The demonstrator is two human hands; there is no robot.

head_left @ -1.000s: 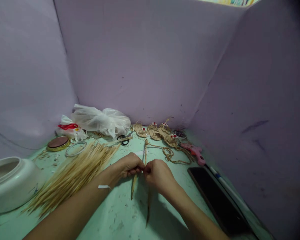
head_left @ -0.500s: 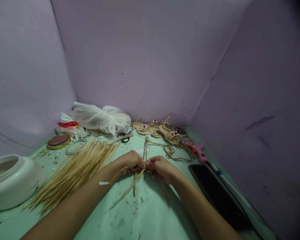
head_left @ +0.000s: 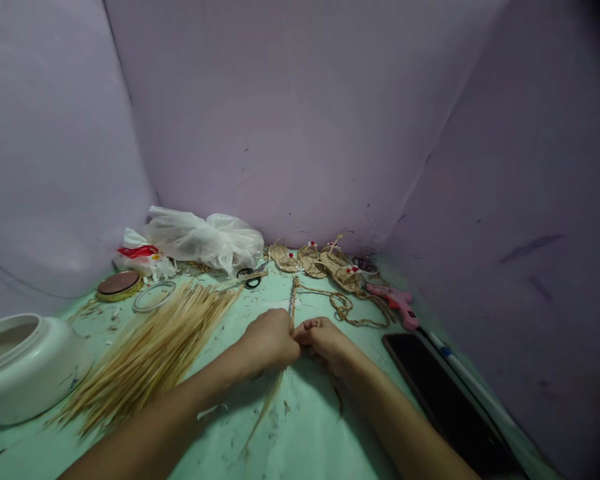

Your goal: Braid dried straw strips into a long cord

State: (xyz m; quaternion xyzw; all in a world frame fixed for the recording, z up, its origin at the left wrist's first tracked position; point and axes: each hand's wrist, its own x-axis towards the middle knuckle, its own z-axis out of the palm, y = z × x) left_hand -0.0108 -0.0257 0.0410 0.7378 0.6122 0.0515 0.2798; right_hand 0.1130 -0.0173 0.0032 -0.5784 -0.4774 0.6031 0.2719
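In the middle of the green table, a thin braided cord (head_left: 293, 300) of tan dried fibre runs down into my hands from its far end. My left hand (head_left: 275, 339) is closed on the near part of the cord, back of the hand upward, hiding its fingertips. My right hand (head_left: 325, 340) pinches the strands right beside it, the two hands touching. Loose fibre strands (head_left: 267, 403) hang below my left hand onto the table. Beyond, a finished length of braid (head_left: 343, 307) lies in loops to the right.
Left lie a bundle of dried straw (head_left: 155, 360), a white pot (head_left: 35, 367), a round tin (head_left: 119, 285) and a ring (head_left: 155, 296). Behind are plastic bags (head_left: 207, 240), scissors (head_left: 250, 277) and small woven slippers (head_left: 313, 260). Right are a pink glue gun (head_left: 397, 303) and a phone (head_left: 445, 400).
My left hand has rolled over and shifted slightly right, so its back now covers the strands. The loose strands have swung, one now hanging below my right hand.
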